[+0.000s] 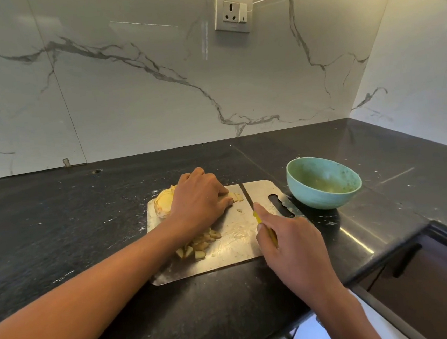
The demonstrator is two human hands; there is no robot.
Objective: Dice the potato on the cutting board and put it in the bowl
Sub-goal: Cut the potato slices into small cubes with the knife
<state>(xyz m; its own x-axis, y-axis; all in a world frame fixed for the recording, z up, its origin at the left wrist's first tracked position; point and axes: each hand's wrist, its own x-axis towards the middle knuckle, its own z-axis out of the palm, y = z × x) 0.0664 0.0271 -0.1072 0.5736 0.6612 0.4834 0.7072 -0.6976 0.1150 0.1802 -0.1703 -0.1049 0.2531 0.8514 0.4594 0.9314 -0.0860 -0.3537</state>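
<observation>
Gripping a yellow-handled knife [255, 209] nearest the camera, right hand [291, 247] wrapped round the handle, forefinger laid along the top toward the blade — a hold that likely steadies the cut. Blade pointing away toward the wall, slightly leftward, thin dark edge lying across the far half of the steel cutting board [233, 260]; tip close to the board's far edge.

Piled just left of that hand, partly under the left forearm: diced potato pieces [199, 244], apparently pushed aside to keep the cutting zone free.

Farther on, left hand [200, 198] curled over the remaining potato [164, 201], fingers bent down and pressing it to the board, fingertips tucked near the blade's left side — seemingly to feed the cut face toward the knife while staying clear of the edge. Potato at the board's far left corner, long axis roughly left to right, crosswise to the blade, pale cut face showing at the left end. A few thin slices [235, 196] lying between fingertips and blade.

Set on the black bench [59, 224] just beyond the board's right end, a teal bowl [323, 182] — near enough for scraping pieces in, no potato dice visible inside yet. Dicing judged partway through.
</observation>
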